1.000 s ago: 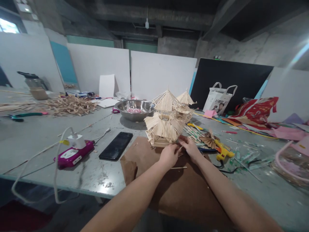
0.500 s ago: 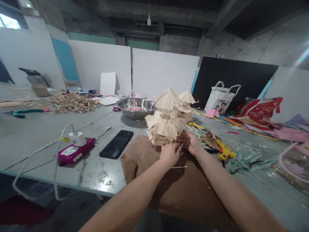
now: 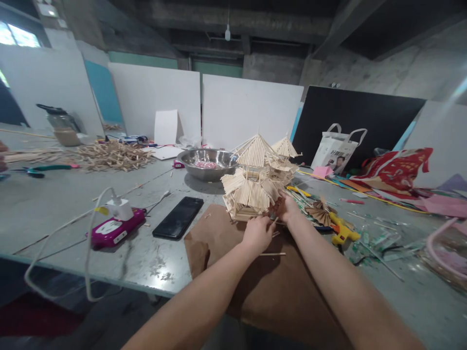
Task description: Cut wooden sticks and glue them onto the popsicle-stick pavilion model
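A pavilion model [image 3: 251, 192] of thin wooden sticks, with pointed tiered roofs, stands on a brown paper sheet [image 3: 270, 282]. At its front base is my left hand [image 3: 258, 233], with curled fingers and a short wooden stick [image 3: 274, 222] at the fingertips. My right hand [image 3: 289, 208] wraps the model's right lower side; its fingertips are partly hidden in shadow. On the paper just below my left hand lies a loose stick [image 3: 273, 254].
Left are a black phone [image 3: 178, 218], a purple power strip [image 3: 118, 227] with a white charger, and a pile of sticks [image 3: 113, 155]. A steel bowl [image 3: 207, 174] stands behind. To the right lie a yellow glue gun [image 3: 343, 231] and plastic scraps. Part of someone's hand [image 3: 2, 156] shows far left.
The whole view has shifted slightly. My hands keep nearly the same places at the model. Part of another person's hand has come in at the left edge.
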